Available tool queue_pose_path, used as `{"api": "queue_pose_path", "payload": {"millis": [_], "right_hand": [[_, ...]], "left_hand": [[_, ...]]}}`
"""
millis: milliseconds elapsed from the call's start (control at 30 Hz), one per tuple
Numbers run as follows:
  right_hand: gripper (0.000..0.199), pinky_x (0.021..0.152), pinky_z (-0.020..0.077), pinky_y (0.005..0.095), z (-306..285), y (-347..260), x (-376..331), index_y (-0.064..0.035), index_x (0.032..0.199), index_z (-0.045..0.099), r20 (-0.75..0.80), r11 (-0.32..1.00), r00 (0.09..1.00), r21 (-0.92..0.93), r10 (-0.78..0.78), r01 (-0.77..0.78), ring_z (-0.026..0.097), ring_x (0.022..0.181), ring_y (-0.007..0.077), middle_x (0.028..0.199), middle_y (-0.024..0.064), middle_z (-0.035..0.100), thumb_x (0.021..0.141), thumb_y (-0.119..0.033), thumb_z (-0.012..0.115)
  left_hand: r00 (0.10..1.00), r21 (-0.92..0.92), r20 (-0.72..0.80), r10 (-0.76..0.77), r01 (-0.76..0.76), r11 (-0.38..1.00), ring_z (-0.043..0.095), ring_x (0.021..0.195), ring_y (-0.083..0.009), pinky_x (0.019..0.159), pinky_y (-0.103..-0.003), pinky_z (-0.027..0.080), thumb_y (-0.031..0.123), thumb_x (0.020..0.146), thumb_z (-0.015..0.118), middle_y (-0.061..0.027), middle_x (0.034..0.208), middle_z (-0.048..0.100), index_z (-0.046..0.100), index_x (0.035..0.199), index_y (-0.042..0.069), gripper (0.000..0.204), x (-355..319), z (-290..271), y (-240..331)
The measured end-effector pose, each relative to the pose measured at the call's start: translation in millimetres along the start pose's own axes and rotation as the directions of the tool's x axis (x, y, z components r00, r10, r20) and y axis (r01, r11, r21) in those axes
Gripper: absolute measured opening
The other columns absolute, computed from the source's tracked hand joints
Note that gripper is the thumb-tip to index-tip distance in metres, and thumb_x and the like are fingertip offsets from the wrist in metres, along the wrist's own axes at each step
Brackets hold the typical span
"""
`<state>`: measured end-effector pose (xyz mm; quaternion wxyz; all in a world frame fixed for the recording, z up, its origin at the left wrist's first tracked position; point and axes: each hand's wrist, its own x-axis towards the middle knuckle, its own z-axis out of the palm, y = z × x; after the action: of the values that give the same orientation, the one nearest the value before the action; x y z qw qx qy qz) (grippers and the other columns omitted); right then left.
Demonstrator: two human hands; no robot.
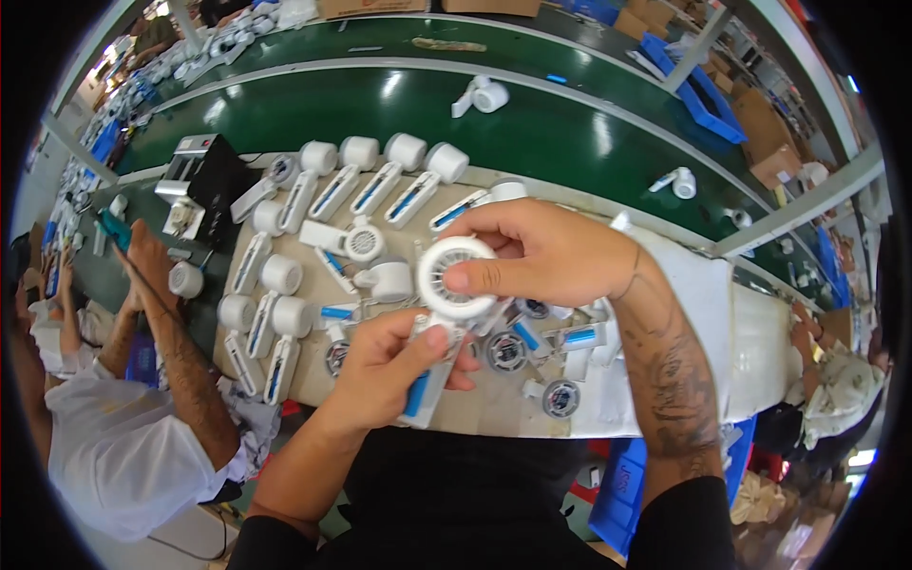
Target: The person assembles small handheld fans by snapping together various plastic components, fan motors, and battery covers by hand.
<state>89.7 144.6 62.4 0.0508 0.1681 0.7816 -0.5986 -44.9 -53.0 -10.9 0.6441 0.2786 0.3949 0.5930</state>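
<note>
A white handheld fan [454, 253] is between my hands, its round grille facing up. My left hand [385, 366] is closed around its handle, where a blue battery [416, 393] shows along the open side. At the head of the fan, my right hand [546, 261] grips the round rim, with the thumb on the grille and the fingers over the far edge. Under and beside my hands lie loose fan parts: an uncovered round motor head [505, 351], another motor head [560, 398] and a handle piece with a blue battery [579, 337].
Rows of white fans [380, 187] cover the table's left and far side. A black machine [201, 185] stands at the left. Beyond runs a green conveyor belt [570, 133] carrying a few fans. Co-workers sit left and right; a blue crate [622, 489] is below the table edge.
</note>
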Motion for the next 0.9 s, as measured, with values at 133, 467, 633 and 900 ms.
{"api": "queue_pose_path", "payload": {"millis": [133, 467, 633, 900], "right_hand": [[0.028, 0.069, 0.0525, 0.028, -43, 51, -36, -0.0059, 0.12, 0.064, -0.592, 0.996, 0.801, -0.079, -0.088, 0.05, 0.065, 0.08, 0.0132, 0.098, 0.0062, 0.07, 0.097, -0.023, 0.062], [0.044, 0.089, 0.0527, 0.0424, -72, 178, -29, -0.0076, 0.116, 0.067, -0.77, 0.622, 0.636, -0.523, -0.051, -0.583, 0.065, 0.1, 0.0363, 0.109, 0.0173, 0.068, 0.077, -0.027, 0.075], [0.053, 0.093, 0.0512, 0.041, -101, 207, -13, 0.0045, 0.113, 0.065, -0.695, 0.732, 0.705, -0.407, 0.141, -0.547, 0.065, 0.103, 0.0375, 0.109, 0.0233, 0.068, 0.072, -0.026, 0.079], [0.018, 0.076, 0.0511, 0.0351, -2, 64, -40, 0.0008, 0.098, 0.067, -0.812, 0.92, 0.487, -0.389, -0.321, -0.043, 0.067, 0.082, 0.0276, 0.092, 0.0144, 0.068, 0.082, 0.006, 0.062]], "left_hand": [[0.977, 0.041, -0.099, 0.188, -0.185, 0.982, 0.068, 0.098, -0.0236, 0.081, -0.037, 0.057, 0.026, 0.102, 0.052, -0.018, 0.111, 0.069, 0.059, 0.124, -0.004, 0.038, -12, -18, -14], [0.938, 0.113, -0.346, 0.021, 0.02, 0.993, 0.066, 0.079, -0.0153, 0.065, -0.027, 0.054, 0.007, 0.083, 0.077, -0.0124, 0.104, 0.071, 0.059, 0.123, -0.001, 0.044, -47, -67, -15], [0.939, -0.019, -0.339, -0.058, 0.055, 0.998, 0.063, 0.068, -0.0135, 0.061, -0.027, 0.052, 0.014, 0.089, 0.072, -0.0057, 0.085, 0.068, 0.066, 0.11, -0.001, 0.026, -22, -56, -22], [0.984, -0.275, -0.165, -0.068, 0.02, 0.961, 0.066, 0.079, -0.017, 0.073, -0.032, 0.054, 0.036, 0.104, 0.046, -0.0125, 0.109, 0.069, 0.062, 0.117, -0.002, 0.043, -4, -50, -20]]}}
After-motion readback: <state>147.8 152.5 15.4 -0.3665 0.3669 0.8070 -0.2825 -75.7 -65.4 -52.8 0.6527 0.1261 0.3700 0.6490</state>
